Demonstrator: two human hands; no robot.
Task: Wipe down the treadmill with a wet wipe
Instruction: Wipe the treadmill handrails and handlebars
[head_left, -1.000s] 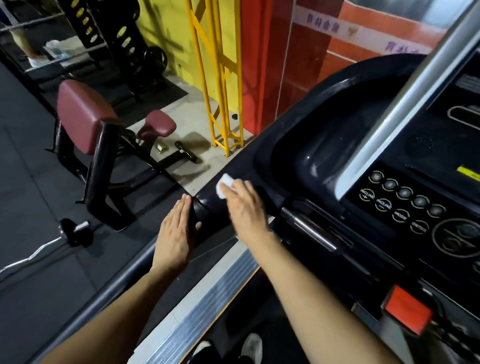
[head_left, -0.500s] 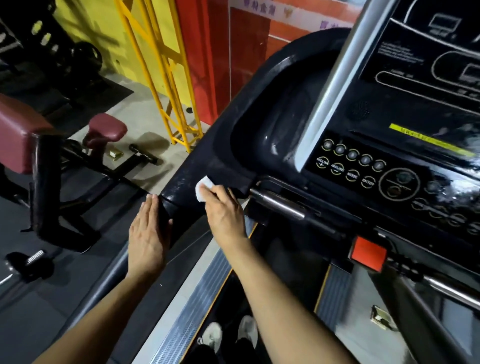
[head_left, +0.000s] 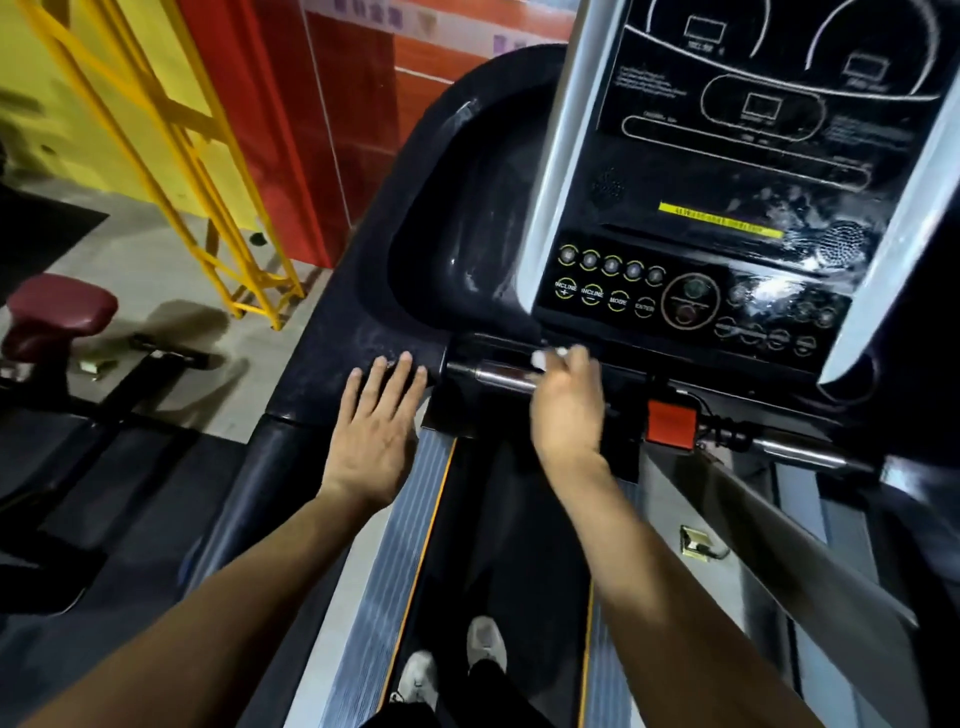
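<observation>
over at the far left sits a maroon padded seat (head_left: 60, 314) on a dark frame, and behind it a yellow metal ladder frame (head_left: 171, 156) leans up against the yellow and red wall (head_left: 291, 119). next comes the treadmill (head_left: 363, 332) itself, its black left arm running down toward the person. the left hand (head_left: 376, 428) lies flat with the fingers spread wide, fingertips resting on the black plastic just left of the chrome handlebar (head_left: 501, 375). it holds nothing. the right hand (head_left: 569, 410) is closed around a white wet wipe (head_left: 545, 357), pressing it against the handlebar right below the button panel (head_left: 639, 296); the hand is blurred, so the grip's detail is hard to read. just right of it a red safety clip (head_left: 670, 423) sits on the bar. below, between the forearms, two light shoes (head_left: 452, 665) stand on the black belt (head_left: 483, 545).
</observation>
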